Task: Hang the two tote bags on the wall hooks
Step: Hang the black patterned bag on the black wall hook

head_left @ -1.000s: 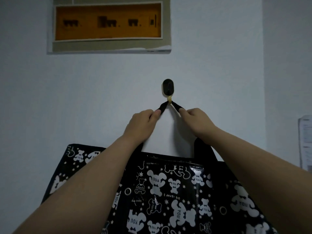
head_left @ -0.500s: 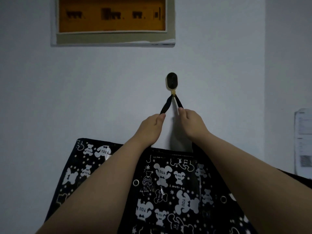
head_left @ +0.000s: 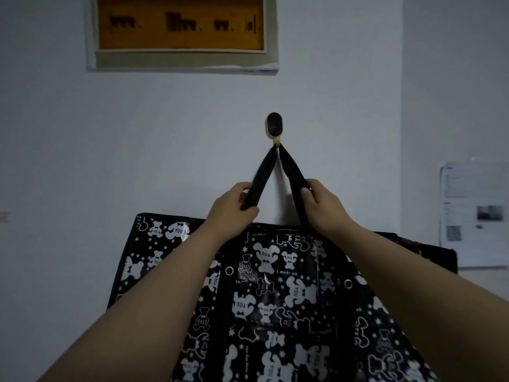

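Observation:
A black tote bag [head_left: 278,288] printed with white bears hangs against the white wall, its black strap [head_left: 263,175] looped over a small oval wall hook [head_left: 273,126]. My left hand [head_left: 234,204] grips the strap's left run below the hook. My right hand [head_left: 321,206] grips the right run. The strap forms a narrow upside-down V from the hook down to both hands. Only one bag and one hook are in view.
A framed panel with an orange window [head_left: 180,23] is fixed to the wall above the hook. Printed paper sheets [head_left: 472,213] hang at the right, partly behind the bag's upper right corner. A wall corner runs vertically at the right.
Both hands have slid down the strap away from the hook, so more strap shows above them. The bag sits lower on the strap, which is now drawn taut.

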